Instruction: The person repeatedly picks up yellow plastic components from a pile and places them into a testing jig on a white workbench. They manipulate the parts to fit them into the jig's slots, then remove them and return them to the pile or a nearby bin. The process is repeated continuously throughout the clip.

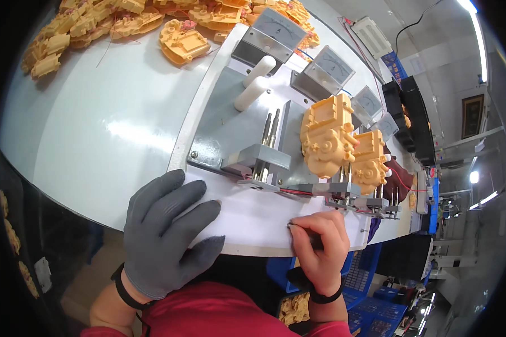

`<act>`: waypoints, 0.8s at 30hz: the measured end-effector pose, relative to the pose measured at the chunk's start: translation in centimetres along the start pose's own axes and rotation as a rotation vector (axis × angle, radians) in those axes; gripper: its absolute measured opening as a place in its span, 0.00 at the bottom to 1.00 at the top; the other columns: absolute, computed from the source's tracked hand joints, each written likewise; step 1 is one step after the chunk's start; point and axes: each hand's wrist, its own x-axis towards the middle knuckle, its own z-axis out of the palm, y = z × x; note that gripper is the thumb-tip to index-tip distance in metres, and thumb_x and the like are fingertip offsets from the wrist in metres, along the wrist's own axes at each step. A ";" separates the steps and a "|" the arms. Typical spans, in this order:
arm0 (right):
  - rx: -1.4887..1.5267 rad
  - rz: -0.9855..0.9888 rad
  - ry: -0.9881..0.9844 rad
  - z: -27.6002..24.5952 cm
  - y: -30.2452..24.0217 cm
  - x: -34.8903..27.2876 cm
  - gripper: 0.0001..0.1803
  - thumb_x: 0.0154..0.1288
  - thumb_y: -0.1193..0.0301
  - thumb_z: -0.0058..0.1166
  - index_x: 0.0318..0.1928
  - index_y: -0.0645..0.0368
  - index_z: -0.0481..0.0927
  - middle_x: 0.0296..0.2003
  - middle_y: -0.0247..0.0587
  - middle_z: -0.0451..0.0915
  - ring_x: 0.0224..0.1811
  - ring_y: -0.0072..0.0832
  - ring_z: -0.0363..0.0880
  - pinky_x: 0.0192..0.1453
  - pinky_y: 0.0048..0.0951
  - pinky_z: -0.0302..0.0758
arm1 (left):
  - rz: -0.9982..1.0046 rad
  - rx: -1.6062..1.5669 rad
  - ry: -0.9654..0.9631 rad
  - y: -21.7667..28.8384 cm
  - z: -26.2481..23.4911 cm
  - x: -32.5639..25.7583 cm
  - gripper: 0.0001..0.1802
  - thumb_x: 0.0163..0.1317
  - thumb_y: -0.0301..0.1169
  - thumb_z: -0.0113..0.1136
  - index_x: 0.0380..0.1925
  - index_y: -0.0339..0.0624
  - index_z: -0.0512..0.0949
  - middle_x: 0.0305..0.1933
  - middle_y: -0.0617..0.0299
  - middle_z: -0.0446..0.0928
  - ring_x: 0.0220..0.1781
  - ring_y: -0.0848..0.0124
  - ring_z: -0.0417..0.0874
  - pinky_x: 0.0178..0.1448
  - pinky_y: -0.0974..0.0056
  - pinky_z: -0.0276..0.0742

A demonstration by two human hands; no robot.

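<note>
The left hand [166,238], in a grey glove, lies flat and spread wide on the white board [247,216], fingers fanned toward the board's near left corner; it holds nothing. The bare right hand [319,247] is curled narrow at the near edge of the same board, thumb and forefinger pinched on a small dark metal tool [293,226] whose tip shows just at the knuckles; how much of it sits inside the fist cannot be told. A dark band circles each wrist, and red sleeves come up from the lower edge.

Just beyond the right hand, along the middle of the board, a row of grey metal clamps [343,194] with upright pins stands side by side, with thin red wires [298,192] running between them. Two yellow plastic housings [326,135] stand upright on the clamps, the nearer large one just beside a second [371,160] toward the board's right end. The leftmost clamp [258,160] carries only its two bare steel pins.

Farther back on the grey panel [219,118] lie two white cylinders [256,84], and along its far edge a line of analogue meters [270,33] with clear faces runs toward the right.

The board rests on a pale round table [107,112]. At the table's far edge lies a heap of more yellow housings [95,22], one lying apart [183,42] nearer the panel. Below the table's near edge, blue crates [365,275] hold further yellow parts [295,309]
</note>
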 end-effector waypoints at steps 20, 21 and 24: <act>-0.021 -0.063 0.019 0.0 0.5 -0.1 0.12 0.50 0.81 0.68 0.36 0.57 0.83 0.31 0.38 0.80 0.34 0.36 0.75 0.42 0.35 0.70 | 0.039 -0.028 0.043 -0.2 0.4 -0.2 0.23 0.49 0.33 0.69 0.48 0.44 0.80 0.54 0.50 0.78 0.58 0.44 0.77 0.59 0.47 0.76; -0.007 -0.029 0.037 0.2 0.4 -0.4 0.12 0.50 0.82 0.66 0.36 0.58 0.82 0.31 0.39 0.79 0.35 0.37 0.75 0.42 0.35 0.70 | 0.046 -0.025 0.041 -0.2 0.3 -0.1 0.22 0.49 0.34 0.71 0.47 0.43 0.82 0.53 0.50 0.79 0.56 0.44 0.79 0.57 0.49 0.78; -0.055 -0.052 0.010 -0.4 0.8 -1.0 0.08 0.57 0.83 0.58 0.38 0.64 0.78 0.35 0.41 0.73 0.38 0.33 0.73 0.43 0.28 0.70 | 0.049 -0.067 0.075 0.2 0.1 0.5 0.21 0.50 0.34 0.71 0.46 0.45 0.83 0.53 0.56 0.80 0.57 0.52 0.80 0.57 0.54 0.78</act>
